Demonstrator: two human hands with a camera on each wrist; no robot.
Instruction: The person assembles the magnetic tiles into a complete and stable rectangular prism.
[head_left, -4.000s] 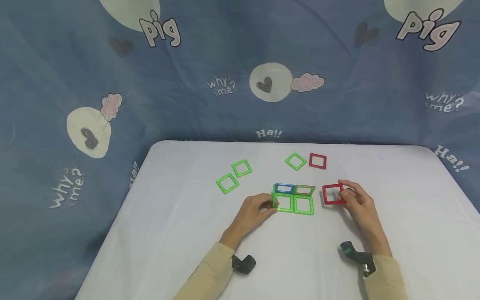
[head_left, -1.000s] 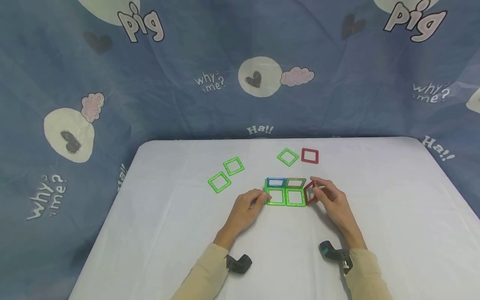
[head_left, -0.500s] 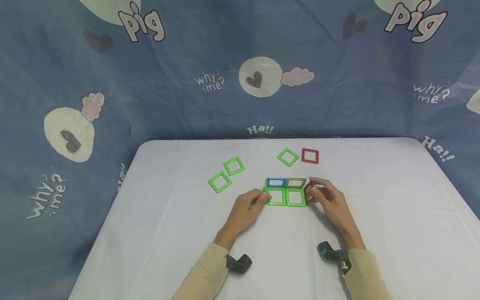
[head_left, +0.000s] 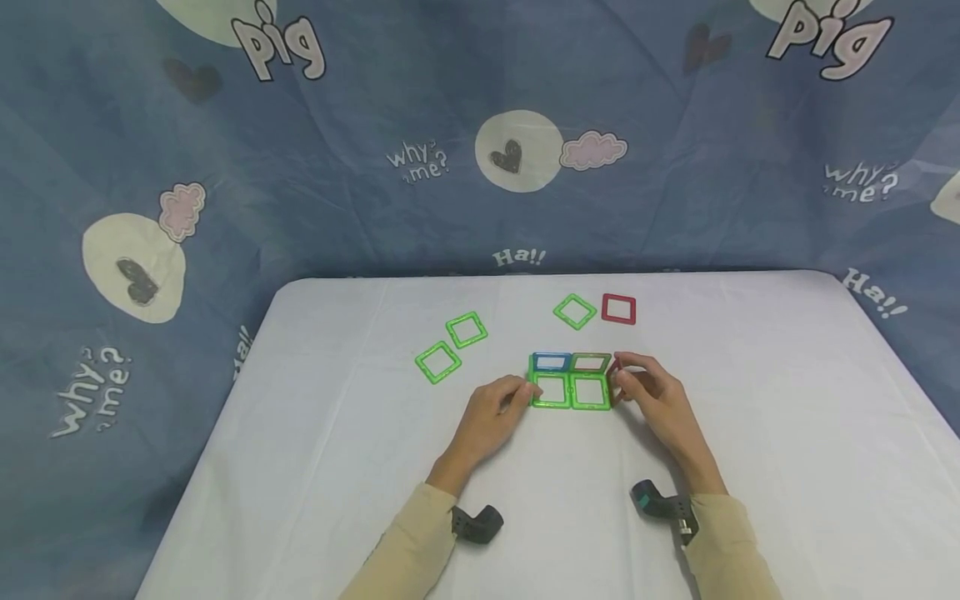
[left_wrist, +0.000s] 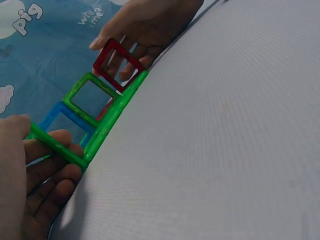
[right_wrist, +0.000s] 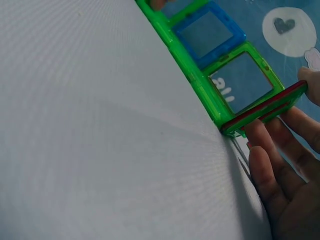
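Both hands flank a small build of square frame tiles on the white tabletop (head_left: pixel 300 467), with forearms slanting inward from the near side. The left hand (head_left: pixel 491 417) pinches the green side tile (left_wrist: pixel 42 136) that stands at the build's left end, its thumb at the upper edge and its fingers bent against the frame. The right hand (head_left: pixel 658 402) is only partly closed, holding the red tile (left_wrist: pixel 108 80) by its edges, with the index finger reaching to the far top corner and other fingers along the outer face. That tile's lower edge meets the right end of the two flat green base tiles (head_left: pixel 591 407); behind them stand the blue tile (right_wrist: pixel 224 51) and the green back tile (left_wrist: pixel 104 85). The step in hand looks like fitting the red piece as the right wall, and the next move probably calls for bringing it square with the back tile while the left hand steadies the other end. Farther back lie a loose green diamond-turned tile (head_left: pixel 565 303) and a loose red tile (head_left: pixel 618 322); two loose green tiles (head_left: pixel 451 352) rest to the left.
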